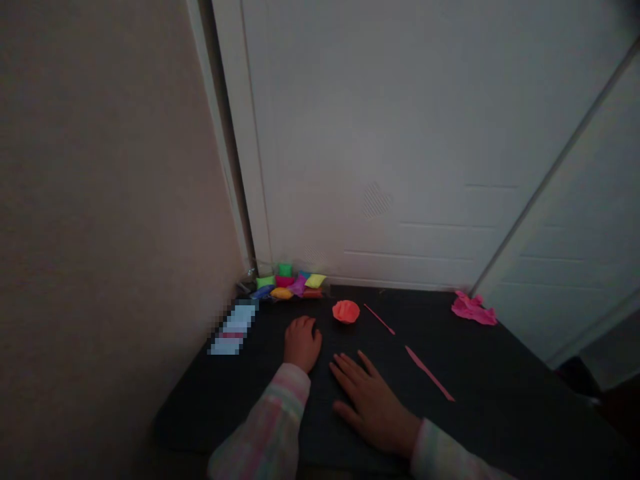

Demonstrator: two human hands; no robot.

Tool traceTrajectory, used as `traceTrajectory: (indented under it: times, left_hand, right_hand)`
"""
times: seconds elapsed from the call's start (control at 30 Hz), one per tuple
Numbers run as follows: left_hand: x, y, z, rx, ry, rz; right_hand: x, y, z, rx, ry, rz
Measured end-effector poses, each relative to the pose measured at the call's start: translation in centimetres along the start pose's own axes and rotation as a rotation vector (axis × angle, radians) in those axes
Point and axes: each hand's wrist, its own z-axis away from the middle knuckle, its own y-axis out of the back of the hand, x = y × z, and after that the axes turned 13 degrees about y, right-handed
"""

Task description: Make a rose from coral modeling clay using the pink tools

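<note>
My right hand (373,403) lies palm down on the black table (500,427), fingers stretched out and spread. To its upper left, my left hand (303,343) rests on the same surface with its fingers slightly curved and the thumb apart; whatever is beneath its palm is hidden. Just beyond the hands stands an orange-red cup-shaped piece (346,311) with a wavy rim. Right of it lies a thin pink stick (379,319). A longer pink modelling tool (429,373) with a flattened end lies to the right of my right hand. Neither tool is touched.
Several colourful small packets (285,283) are heaped at the table's far left corner. A blurred-out pale rectangle (234,327) lies at the left edge. Crumpled pink material (474,309) sits at the far right. A white panelled door (375,133) rises behind, a wall (110,200) at left.
</note>
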Motion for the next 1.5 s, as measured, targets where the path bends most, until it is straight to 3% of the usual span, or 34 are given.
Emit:
traceTrajectory:
  times: [0.1,0.2,0.37,0.47,0.63,0.7,0.9,0.97,1.13,1.37,1.5]
  left_hand:
    - [0.1,0.2,0.1,-0.012,0.007,0.019]
    - [0.1,0.3,0.2,-0.017,0.005,0.019]
    - [0.0,0.2,0.3,-0.014,0.006,0.03]
    - [0.0,0.1,0.3,-0.009,0.016,0.041]
    - [-0.1,0.0,0.3,-0.011,0.008,0.034]
    - [-0.2,0.0,0.2,-0.017,0.006,0.028]
    - [0.0,0.1,0.2,-0.022,0.013,0.04]
    - [0.0,0.1,0.1,-0.025,0.015,0.043]
    - [-0.1,0.2,0.0,-0.039,0.016,0.04]
    - [0.0,0.4,-0.1,-0.053,0.026,0.051]
    - [0.0,0.5,-0.1,-0.065,0.033,0.035]
  right_hand:
    - [1.5,0.1,-1.1,0.024,-0.072,0.041]
    - [1.5,0.0,-1.0,0.027,-0.079,0.035]
    - [-2.0,-0.5,1.6,-0.014,0.153,-0.088]
    - [-2.1,-0.5,2.2,-0.044,0.235,-0.106]
    - [1.7,-0.1,0.4,0.009,-0.008,0.017]
    - [1.9,0.0,0.2,0.004,-0.041,0.016]
    - [-2.0,0.1,1.2,-0.094,0.179,-0.136]
    - [-1.6,0.3,0.9,-0.074,0.164,-0.112]
    - [1.8,0.6,-0.4,0.011,-0.028,0.026]
    - [-2.1,-0.2,1.1,-0.067,0.225,-0.067]
    - [-0.1,0.4,0.2,-0.053,0.128,-0.016]
